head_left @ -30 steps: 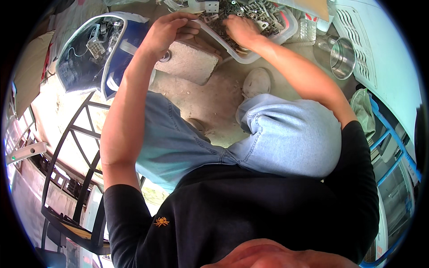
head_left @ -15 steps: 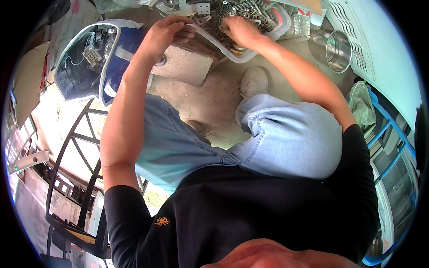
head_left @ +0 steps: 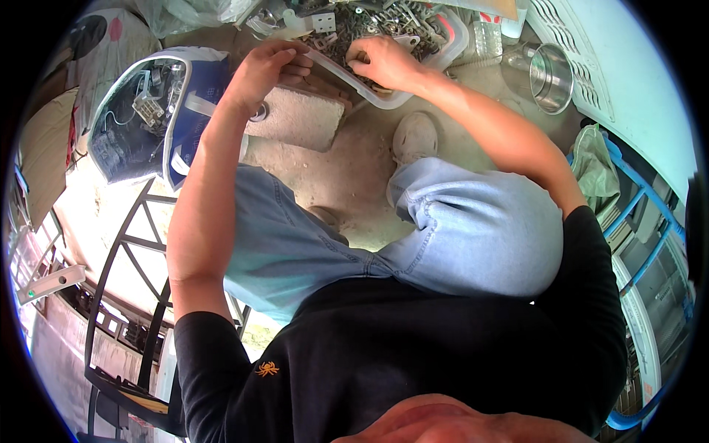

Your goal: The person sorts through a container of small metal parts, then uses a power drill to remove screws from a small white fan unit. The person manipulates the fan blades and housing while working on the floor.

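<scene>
My left hand (head_left: 275,72) is curled at the left corner of a clear plastic bin (head_left: 341,79), apparently gripping its rim. My right hand (head_left: 378,63) reaches over that bin into a dense jumble of small metal parts (head_left: 399,23), fingertips curled among them; whatever they pinch is hidden. Beneath and right of the left hand lies a pale rough block (head_left: 299,118). A perforated metal bracket (head_left: 321,22) sits beside the bin's upper left.
A blue bag (head_left: 198,111) with metal pieces stands left of my arm. A steel pot (head_left: 550,80) and plastic bottle (head_left: 487,40) are at right, beside a pale panel (head_left: 628,88). A black metal frame (head_left: 136,244) is lower left, blue tubing (head_left: 642,192) far right.
The view has shifted slightly, so both hands and the bin appear a little further left. My right fingers stay among the metal parts; my left hand stays at the rim.
</scene>
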Demonstrator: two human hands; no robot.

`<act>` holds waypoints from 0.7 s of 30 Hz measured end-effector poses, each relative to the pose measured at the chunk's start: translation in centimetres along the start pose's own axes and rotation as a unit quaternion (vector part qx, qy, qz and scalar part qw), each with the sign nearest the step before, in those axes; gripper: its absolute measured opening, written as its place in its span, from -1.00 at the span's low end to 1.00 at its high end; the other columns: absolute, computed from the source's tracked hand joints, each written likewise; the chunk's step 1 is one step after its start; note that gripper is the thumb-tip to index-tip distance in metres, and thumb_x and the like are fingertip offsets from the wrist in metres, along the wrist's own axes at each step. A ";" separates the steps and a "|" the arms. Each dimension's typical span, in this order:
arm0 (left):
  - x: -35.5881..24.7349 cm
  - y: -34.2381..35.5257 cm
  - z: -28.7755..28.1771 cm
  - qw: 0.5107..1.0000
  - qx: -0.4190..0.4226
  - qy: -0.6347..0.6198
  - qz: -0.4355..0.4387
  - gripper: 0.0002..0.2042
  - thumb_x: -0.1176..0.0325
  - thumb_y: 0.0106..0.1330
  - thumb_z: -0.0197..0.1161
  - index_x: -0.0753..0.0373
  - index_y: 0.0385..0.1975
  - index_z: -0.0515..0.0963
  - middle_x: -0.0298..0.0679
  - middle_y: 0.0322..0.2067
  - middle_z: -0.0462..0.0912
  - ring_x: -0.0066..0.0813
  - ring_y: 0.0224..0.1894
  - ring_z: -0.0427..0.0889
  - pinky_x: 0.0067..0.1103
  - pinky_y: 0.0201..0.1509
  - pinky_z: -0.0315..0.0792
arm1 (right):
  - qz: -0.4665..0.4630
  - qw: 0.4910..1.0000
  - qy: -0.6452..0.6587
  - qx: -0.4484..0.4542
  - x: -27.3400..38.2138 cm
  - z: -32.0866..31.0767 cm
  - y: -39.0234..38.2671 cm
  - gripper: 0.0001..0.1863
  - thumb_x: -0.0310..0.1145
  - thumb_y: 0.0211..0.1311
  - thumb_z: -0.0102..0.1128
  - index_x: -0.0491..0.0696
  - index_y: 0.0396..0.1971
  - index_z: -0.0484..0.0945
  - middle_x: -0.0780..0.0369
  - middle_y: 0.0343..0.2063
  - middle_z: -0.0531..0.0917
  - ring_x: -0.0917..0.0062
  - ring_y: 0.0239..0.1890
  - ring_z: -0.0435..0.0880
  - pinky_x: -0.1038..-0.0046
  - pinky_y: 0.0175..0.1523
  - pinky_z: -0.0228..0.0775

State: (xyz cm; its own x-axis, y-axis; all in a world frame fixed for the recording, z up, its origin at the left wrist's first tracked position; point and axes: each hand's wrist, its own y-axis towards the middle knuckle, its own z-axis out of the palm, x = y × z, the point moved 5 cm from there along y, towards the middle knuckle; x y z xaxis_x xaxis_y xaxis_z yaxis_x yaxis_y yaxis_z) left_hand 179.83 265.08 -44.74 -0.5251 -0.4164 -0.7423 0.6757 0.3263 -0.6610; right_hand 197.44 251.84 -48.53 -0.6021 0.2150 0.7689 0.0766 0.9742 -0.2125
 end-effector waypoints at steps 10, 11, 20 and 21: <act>1.4 0.4 1.6 0.993 0.051 -0.084 -0.059 -0.68 0.22 0.57 -0.02 0.35 -0.04 0.56 -0.22 -0.22 0.67 -0.48 -0.21 0.64 -0.56 -0.07 0.55 | -0.062 0.981 -0.148 -0.110 3.1 -3.7 -0.7 -0.72 -0.33 0.18 0.33 -0.04 -0.10 0.62 0.20 -0.28 0.64 0.31 -0.27 0.69 0.34 -0.15 0.54; 0.9 0.8 1.8 0.997 0.043 -0.052 -0.049 -0.69 0.22 0.58 -0.03 0.33 -0.04 0.56 -0.24 -0.23 0.66 -0.50 -0.22 0.62 -0.56 -0.09 0.53 | -0.061 0.970 -0.211 -0.100 0.1 -3.9 -1.2 -0.64 -0.33 0.15 0.35 -0.02 -0.03 0.58 0.20 -0.21 0.62 0.29 -0.16 0.65 0.30 -0.07 0.52; 0.5 1.4 1.2 0.998 0.036 -0.039 -0.018 -0.69 0.19 0.56 0.01 0.30 -0.08 0.60 -0.32 -0.26 0.64 -0.57 -0.23 0.59 -0.62 -0.07 0.51 | 0.021 0.950 -0.312 -0.020 -3.0 -2.4 -2.7 -0.28 -0.25 0.09 0.42 0.09 0.29 0.36 0.11 0.05 0.54 0.17 0.14 0.51 0.13 0.22 0.42; 0.5 1.4 1.2 0.999 0.034 -0.035 -0.016 -0.69 0.20 0.56 0.01 0.30 -0.08 0.60 -0.32 -0.26 0.64 -0.58 -0.23 0.59 -0.62 -0.07 0.51 | 0.040 0.953 -0.299 -0.010 -3.2 -2.6 -2.6 -0.26 -0.24 0.08 0.43 0.10 0.30 0.35 0.10 0.05 0.54 0.16 0.14 0.51 0.13 0.22 0.42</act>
State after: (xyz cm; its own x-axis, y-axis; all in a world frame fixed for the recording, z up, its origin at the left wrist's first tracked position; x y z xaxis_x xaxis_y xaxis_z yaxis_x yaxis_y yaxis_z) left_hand 181.15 264.37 -45.90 -0.5107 -0.4855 -0.7096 0.6937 0.2548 -0.6736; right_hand 201.25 248.78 -48.85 -0.9387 0.2173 0.2677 0.1535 0.9586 -0.2397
